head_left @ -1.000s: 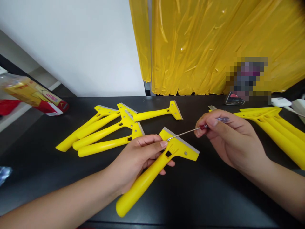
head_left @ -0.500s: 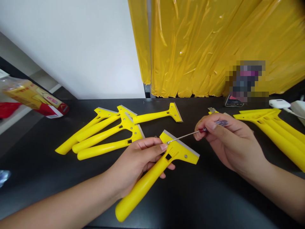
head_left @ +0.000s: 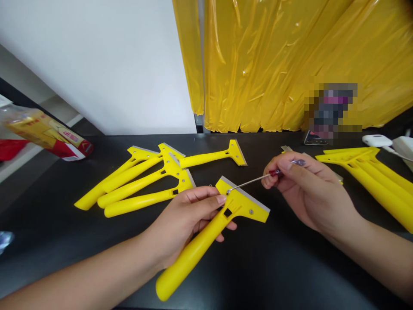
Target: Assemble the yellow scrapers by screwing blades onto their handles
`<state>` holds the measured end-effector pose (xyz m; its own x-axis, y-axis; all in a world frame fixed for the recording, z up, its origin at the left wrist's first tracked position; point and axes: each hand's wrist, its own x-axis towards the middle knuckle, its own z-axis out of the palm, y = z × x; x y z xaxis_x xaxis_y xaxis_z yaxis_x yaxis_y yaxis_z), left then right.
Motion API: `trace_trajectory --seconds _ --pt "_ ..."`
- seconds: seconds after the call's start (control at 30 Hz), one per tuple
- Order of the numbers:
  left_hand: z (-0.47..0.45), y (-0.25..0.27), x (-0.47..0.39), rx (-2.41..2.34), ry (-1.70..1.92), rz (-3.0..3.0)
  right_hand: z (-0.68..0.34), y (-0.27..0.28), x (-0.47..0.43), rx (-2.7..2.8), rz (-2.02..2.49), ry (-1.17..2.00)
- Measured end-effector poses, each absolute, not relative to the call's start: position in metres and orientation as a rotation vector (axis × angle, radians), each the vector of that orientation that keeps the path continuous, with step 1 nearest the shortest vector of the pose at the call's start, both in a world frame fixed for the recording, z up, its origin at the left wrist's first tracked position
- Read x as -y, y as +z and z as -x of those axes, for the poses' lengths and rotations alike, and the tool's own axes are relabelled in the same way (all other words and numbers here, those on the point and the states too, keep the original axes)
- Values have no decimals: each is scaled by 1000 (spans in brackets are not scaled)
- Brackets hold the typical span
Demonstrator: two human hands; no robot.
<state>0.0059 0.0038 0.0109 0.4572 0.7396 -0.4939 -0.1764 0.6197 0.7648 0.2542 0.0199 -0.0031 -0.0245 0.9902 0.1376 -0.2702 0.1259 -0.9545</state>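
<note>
My left hand (head_left: pixel 193 211) is closed around the neck and head of a yellow scraper (head_left: pixel 190 258), its thumb beside a small screw (head_left: pixel 227 192) at the head's left side. A second screw (head_left: pixel 251 212) sits flat on the right side of the same head, and a metal blade runs along its far edge. Between the thumb and fingers of my right hand (head_left: pixel 306 189) is a screwdriver (head_left: pixel 253 181) with a clear and red handle. Its shaft points down to the left, and the tip meets the left screw.
Several yellow scrapers (head_left: pixel 135 187) lie overlapping at left on the black table (head_left: pixel 274 267); another scraper (head_left: pixel 209 158) lies behind. Yellow handles (head_left: pixel 371 172) are stacked at right. A phone (head_left: pixel 332 112), partly pixelated, leans at the back near a white case (head_left: pixel 377 140). A yellow-red package (head_left: pixel 51 133) is at left.
My right fingers have shifted slightly on the screwdriver handle, which has turned a little. The tip stays at the screw, and my left hand and the scraper hold nearly still.
</note>
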Motion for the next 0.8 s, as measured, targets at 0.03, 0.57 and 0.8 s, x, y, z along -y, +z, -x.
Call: trace_trajectory --seconds 0.03,0.57,0.8 --pt "-6 11 -4 -931 626 -700 -254 -3 -20 1097 892 1261" --pt "-6 10 -4 -918 635 -696 -253 -4 -20 1091 907 1278" --pt "-6 11 -4 -940 633 -710 -254 -5 -20 1097 896 1278"
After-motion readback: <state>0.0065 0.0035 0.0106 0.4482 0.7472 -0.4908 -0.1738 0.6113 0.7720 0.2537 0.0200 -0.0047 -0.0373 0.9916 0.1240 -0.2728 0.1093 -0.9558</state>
